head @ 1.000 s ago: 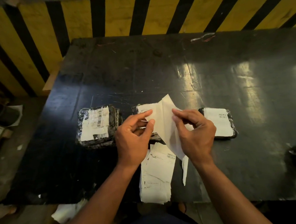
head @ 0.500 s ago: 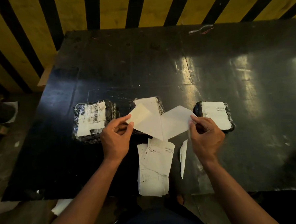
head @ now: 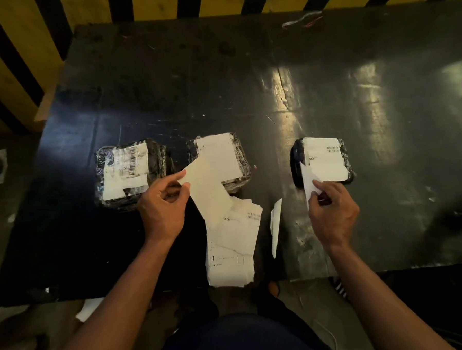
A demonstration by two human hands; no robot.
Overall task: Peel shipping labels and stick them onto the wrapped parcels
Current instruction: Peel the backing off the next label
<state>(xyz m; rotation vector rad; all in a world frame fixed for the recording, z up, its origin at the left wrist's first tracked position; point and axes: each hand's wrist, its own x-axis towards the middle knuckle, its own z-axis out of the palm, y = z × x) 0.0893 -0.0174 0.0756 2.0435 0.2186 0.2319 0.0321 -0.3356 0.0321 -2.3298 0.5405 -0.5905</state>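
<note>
A: What's changed in the last second?

B: A second ago both hands worked one folded sheet over the middle parcel (head: 218,162). Now it's in two pieces. The left hand (head: 163,207) pinches the larger cream sheet (head: 206,186) by its corner, thumb against fingers; the sheet hangs over the middle parcel's near edge. The right hand (head: 331,212) has swung right and pinches a narrower white piece (head: 309,180) just in front of the right parcel (head: 322,160).

A: So the peel is finished?

B: I'd judge so. Which piece is sticker and which is backing I cannot tell.

A: And the parcels?

B: Three dark wrapped ones in a row, each already showing white paper on top; the left parcel (head: 129,173) carries barcodes. A stack of labels (head: 233,244) sits at the near edge between the arms, with a thin white strip (head: 276,224) beside it.

A: The surroundings?

B: A dark, scuffed, glossy tabletop (head: 327,95) catching glare on the right, a yellow-and-black striped wall (head: 17,52) behind, and paper scraps on the floor (head: 88,309) below.
</note>
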